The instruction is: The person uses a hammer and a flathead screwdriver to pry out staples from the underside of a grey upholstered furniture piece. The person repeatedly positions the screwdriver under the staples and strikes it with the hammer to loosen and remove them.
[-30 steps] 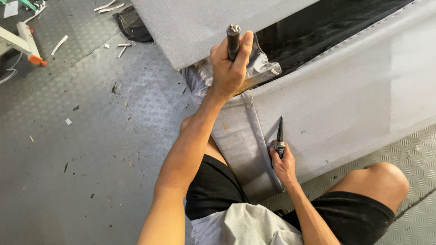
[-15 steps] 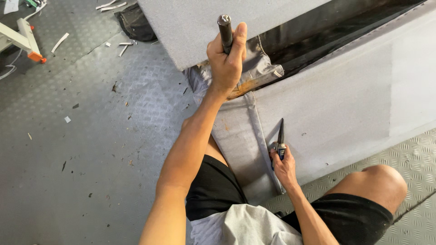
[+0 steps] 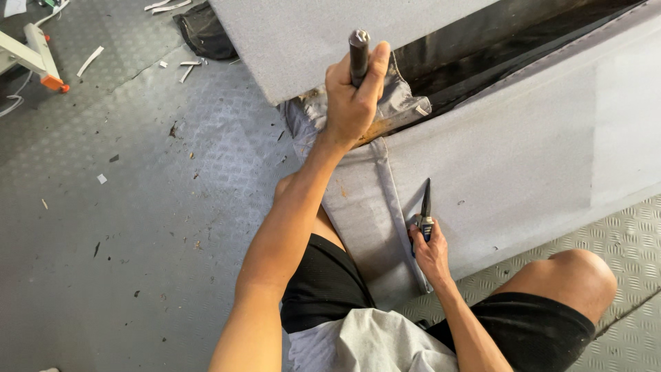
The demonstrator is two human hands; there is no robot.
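Left hand (image 3: 351, 103) is fisted tight round a dark cylindrical metal handle (image 3: 359, 49) at the far grey fabric panel (image 3: 523, 145) — right hand (image 3: 430, 251), nearer, is clenched on slim dark pliers (image 3: 426, 207).

The floor was grey rubber matting embossed with a diamond tread pattern (image 3: 138, 227), seamed into large sheets and dusted with small chips and dark flecks. White paper strips (image 3: 90, 60) lay scattered near the top left, beside a white frame with an orange foot (image 3: 41, 58). A crumpled black cloth bundle (image 3: 204, 33) sat on the floor at the top edge. At the lower right the matting looked lighter, with a finer ribbed tread (image 3: 620, 241). Light was even and soft, throwing faint shadows.
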